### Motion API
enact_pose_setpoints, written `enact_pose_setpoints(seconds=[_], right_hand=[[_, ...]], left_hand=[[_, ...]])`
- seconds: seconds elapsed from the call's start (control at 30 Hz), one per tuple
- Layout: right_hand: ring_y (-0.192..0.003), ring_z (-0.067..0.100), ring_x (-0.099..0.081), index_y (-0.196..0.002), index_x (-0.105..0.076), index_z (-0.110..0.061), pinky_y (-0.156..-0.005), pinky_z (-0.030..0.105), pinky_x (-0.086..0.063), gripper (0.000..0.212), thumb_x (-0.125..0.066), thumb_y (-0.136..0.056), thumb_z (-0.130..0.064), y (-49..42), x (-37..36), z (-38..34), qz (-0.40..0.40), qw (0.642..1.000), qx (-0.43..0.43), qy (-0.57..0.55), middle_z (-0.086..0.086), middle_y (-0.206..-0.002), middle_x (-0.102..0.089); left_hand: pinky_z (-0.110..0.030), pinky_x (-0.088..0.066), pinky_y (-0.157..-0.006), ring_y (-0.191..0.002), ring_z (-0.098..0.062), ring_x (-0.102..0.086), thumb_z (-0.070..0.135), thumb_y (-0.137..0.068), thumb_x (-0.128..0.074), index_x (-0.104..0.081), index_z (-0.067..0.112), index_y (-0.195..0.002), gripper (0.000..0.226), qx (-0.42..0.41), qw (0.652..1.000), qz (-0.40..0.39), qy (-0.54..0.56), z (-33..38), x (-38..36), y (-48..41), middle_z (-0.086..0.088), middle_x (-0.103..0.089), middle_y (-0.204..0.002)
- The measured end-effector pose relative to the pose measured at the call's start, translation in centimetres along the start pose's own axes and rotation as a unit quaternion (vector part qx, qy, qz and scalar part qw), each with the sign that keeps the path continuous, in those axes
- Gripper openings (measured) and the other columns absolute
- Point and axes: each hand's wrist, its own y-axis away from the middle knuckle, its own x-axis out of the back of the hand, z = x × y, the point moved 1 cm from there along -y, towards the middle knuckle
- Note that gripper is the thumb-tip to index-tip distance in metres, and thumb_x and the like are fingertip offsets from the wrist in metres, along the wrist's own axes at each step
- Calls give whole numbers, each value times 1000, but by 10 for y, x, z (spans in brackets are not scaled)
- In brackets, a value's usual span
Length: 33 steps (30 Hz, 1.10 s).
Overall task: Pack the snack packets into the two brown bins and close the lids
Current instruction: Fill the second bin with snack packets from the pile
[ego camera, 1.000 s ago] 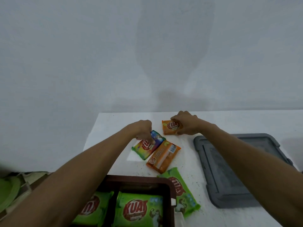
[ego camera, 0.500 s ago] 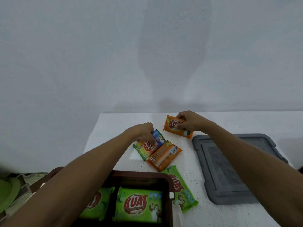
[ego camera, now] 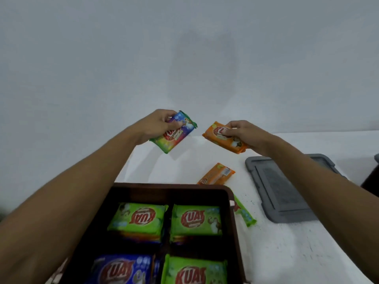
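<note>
My left hand (ego camera: 156, 125) grips a rainbow-coloured snack packet (ego camera: 174, 136), held in the air above the table's far left. My right hand (ego camera: 244, 133) grips an orange snack packet (ego camera: 223, 138), also lifted. A brown bin (ego camera: 231, 222) stands open in front of me, holding green packets (ego camera: 195, 220) and a blue packet (ego camera: 121, 269) in stacks. A second orange packet (ego camera: 216, 175) lies on the white table (ego camera: 287, 253) just beyond the bin. A green packet (ego camera: 244, 214) lies beside the bin's right wall, partly hidden by it.
A grey lid (ego camera: 281, 193) lies flat on the table to the right of the bin. A dark object (ego camera: 371, 181) shows at the right edge. A plain white wall rises behind the table.
Both hands have lifted their packets off the table and drawn them toward me. The view has tilted down, so more of the bin shows.
</note>
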Motion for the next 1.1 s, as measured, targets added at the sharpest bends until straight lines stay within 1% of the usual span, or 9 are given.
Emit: enact_pose_setpoints(seconds=[0.07, 0.13, 0.33, 0.47, 0.6, 0.7, 0.8, 0.97, 1.1], right_hand=[[-61, 18, -56, -97, -61, -15, -47, 24, -40, 21, -58, -95, -36, 21, -13, -17, -3, 1000, 22, 7, 14, -85, -63], [-66, 19, -58, -101, -63, -14, -53, 27, -43, 29, -56, -95, -41, 43, -29, -32, -6, 998, 47, 28, 14, -88, -66], [-77, 20, -72, -104, -64, -17, -66, 32, -58, 26, -58, -94, -40, 105, -76, -59, -114, 980, 86, 137, 4, -95, -74], [-74, 11, -72, -101, -64, -20, -62, 24, -56, 20, -60, -93, -37, 118, -103, -55, -148, 941, 126, 278, 0, -91, -75], [-81, 11, -67, -99, -64, -18, -76, 36, -56, 20, -59, -94, -37, 120, -126, -39, -161, 894, 141, 393, -4, -92, -71], [-79, 11, -63, -104, -67, -22, -77, 34, -53, 23, -61, -92, -40, 120, -136, -25, -129, 871, 146, 451, -3, -94, -72], [-88, 12, -62, -113, -69, -26, -69, 27, -45, 30, -63, -89, -43, 126, -141, -16, -65, 856, 170, 483, -4, -104, -71], [-95, 14, -62, -106, -70, -34, -65, 28, -42, 29, -64, -84, -51, 134, -142, -4, 46, 834, 221, 504, -8, -98, -70], [-89, 14, -62, -100, -69, -32, -69, 33, -51, 23, -64, -85, -49, 135, -136, -2, 80, 823, 253, 502, -11, -97, -69]], left_hand=[[-20, -54, -59, -76, -13, -70, 35, -92, -63, -61, 20, -112, 26, -2, 1000, -2, -21, 2, 9, 23, -1, -72, -97], [-21, -55, -60, -78, -15, -70, 37, -91, -62, -60, 20, -113, 28, -6, 999, -19, -39, 2, 14, 47, -1, -71, -98], [-32, -59, -71, -85, -21, -73, 34, -87, -68, -67, 22, -111, 28, -42, 980, -170, -95, -12, 22, 114, 0, -76, -98], [-30, -53, -66, -76, -16, -71, 22, -83, -74, -61, 13, -106, 28, -63, 972, -194, -113, -33, 8, 136, -1, -77, -89], [-29, -48, -56, -66, -17, -66, 23, -81, -77, -54, 15, -95, 28, -92, 956, -210, -183, -56, -7, 145, -4, -76, -84], [-41, -54, -59, -69, -20, -67, 27, -78, -80, -55, 17, -89, 29, -126, 951, -178, -220, -66, -14, 148, -2, -73, -82], [-41, -55, -66, -75, -11, -65, 38, -76, -79, -62, 23, -89, 26, -145, 935, -144, -290, -73, -17, 155, 7, -70, -86], [-27, -41, -65, -96, -8, -58, 43, -89, -60, -67, 30, -103, 21, -251, 815, -32, -522, -76, -21, 163, 14, -62, -104], [-26, -37, -65, -95, -9, -58, 38, -89, -61, -67, 29, -106, 20, -270, 822, -28, -501, -77, -20, 159, 14, -60, -104]])
